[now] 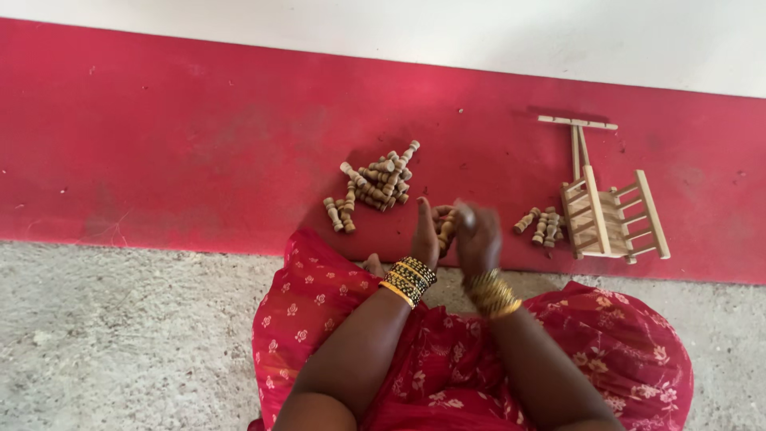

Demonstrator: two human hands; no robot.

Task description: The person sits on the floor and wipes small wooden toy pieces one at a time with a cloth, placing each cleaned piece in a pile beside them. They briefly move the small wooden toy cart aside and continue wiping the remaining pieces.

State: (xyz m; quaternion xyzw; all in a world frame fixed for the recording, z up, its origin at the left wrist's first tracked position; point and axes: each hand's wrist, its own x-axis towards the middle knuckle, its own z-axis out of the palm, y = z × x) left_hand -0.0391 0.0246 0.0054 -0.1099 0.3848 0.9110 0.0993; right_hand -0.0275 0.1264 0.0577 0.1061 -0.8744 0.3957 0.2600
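Together both hands, left (425,235) and right (477,238), grip several wooden pegs (444,226); two peg piles, one cart frame (608,214).

A broad red strip of floor (183,144) ran across the view, its surface scuffed and faintly marked. Beyond its far edge lay a pale, smooth band of white floor (495,36). On the near side the ground was rough grey concrete (120,335), speckled and uneven. Lighting was even and soft, and cast only short shadows.
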